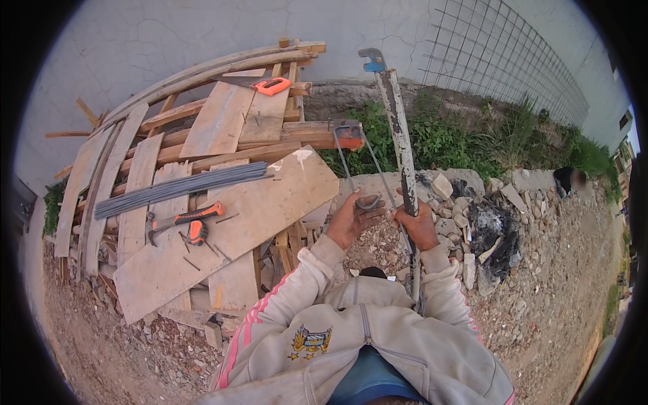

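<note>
A long pipe (403,142) with worn whitish paint stands nearly upright before me, with a blue, hooked metal head (372,60) at its top. My right hand (417,226) is closed around the pipe's lower part. A thin steel rod (342,158), bent into a narrow U, runs from the orange-marked beam end (349,137) down toward both hands. My left hand (353,219) holds its hooked end, with the fingers partly stretched beneath the hook. The rod's other leg passes close beside my right hand; whether that hand touches it is unclear.
Left, planks (229,223) on a timber stack carry a bundle of steel rods (182,190), a claw hammer (185,217), a tape measure (196,233), loose nails and a handsaw (270,86). Right lie rubble (449,216) and charred debris (496,236). Wire mesh (499,54) leans against the wall.
</note>
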Demonstrator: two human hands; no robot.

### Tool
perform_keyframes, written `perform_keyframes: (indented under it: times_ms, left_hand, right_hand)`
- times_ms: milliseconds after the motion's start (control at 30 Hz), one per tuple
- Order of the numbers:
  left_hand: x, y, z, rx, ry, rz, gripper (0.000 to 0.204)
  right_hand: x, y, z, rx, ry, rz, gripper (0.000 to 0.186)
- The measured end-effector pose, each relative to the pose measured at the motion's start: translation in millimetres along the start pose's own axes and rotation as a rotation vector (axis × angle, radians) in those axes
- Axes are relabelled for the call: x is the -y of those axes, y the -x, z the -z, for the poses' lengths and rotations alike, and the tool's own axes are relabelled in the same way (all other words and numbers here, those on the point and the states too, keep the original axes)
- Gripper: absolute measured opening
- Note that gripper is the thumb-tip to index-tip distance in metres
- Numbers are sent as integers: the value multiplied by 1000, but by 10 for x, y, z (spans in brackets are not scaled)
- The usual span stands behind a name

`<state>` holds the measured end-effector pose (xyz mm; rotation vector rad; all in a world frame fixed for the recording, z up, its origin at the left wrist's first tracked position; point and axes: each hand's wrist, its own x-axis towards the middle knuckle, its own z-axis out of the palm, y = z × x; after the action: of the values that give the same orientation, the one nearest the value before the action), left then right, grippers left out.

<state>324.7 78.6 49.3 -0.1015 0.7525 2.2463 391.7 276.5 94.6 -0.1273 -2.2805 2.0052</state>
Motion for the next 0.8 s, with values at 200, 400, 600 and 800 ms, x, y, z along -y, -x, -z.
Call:
perform_keyframes:
  times_ms: [200,400,600,800]
  left_hand:
    - [-72,-610,312,-199,-264,-187,30]
    - [-274,-652,35,-181,-654,-323,22]
    - [-303,-895,11,-265,-442,-447,24]
    - [-686,-1588,159,-599,-405,-678,26]
  right_hand:
    - [-362,-89,323,-12,86,28,31]
    - [-352,-316,665,33,-83,9,23]
    - [-610,-1443,989,73,98,21,13]
    - [-642,-2948,764,347,22,-42,20]
